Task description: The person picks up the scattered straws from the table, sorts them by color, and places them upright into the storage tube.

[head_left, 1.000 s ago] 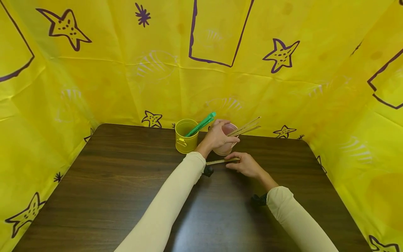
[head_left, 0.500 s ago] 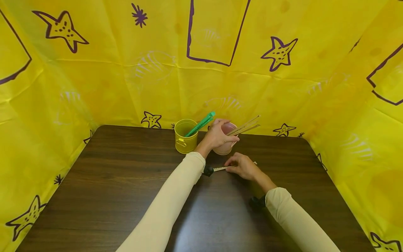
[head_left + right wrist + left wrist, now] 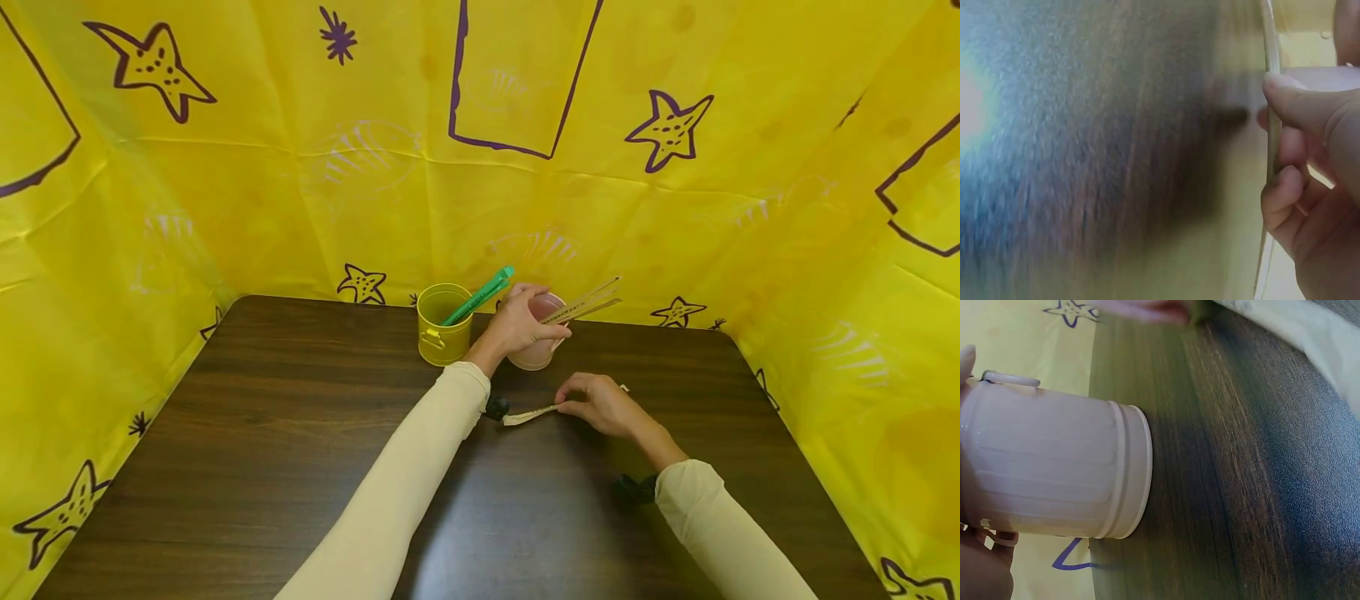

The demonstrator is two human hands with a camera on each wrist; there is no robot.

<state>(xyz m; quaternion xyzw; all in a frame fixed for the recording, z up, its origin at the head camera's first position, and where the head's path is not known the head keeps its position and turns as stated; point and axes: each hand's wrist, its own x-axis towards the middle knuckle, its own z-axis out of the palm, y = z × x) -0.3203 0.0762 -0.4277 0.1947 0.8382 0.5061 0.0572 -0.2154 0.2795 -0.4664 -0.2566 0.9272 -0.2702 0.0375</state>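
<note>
My left hand [image 3: 516, 323] grips the upper rim of a small pale pink bucket [image 3: 534, 357], thumb on the near right side. In the left wrist view the ribbed bucket wall [image 3: 1047, 456] and its handle show large. Several thin beige paper-wrapped sticks [image 3: 588, 304] stick out of it, leaning right. In front of the bucket, my right hand [image 3: 606, 407] pinches another long, thin paper-wrapped stick [image 3: 534, 413] between thumb and fingers. Its loose paper end points left, and the other end peeks out behind the hand. The right wrist view shows the thumb pressed on the stick [image 3: 1271, 44].
A yellow bucket [image 3: 442, 343] holding green wrapped sticks [image 3: 482, 295] stands left of the pink one, close to the back edge of the dark wooden table [image 3: 300, 433]. Behind the table hangs a yellow cloth [image 3: 300, 217] with starfish drawings.
My right hand has taken the stick from close under the pink bucket toward the front and slightly right. The left hand keeps its hold on the bucket.
</note>
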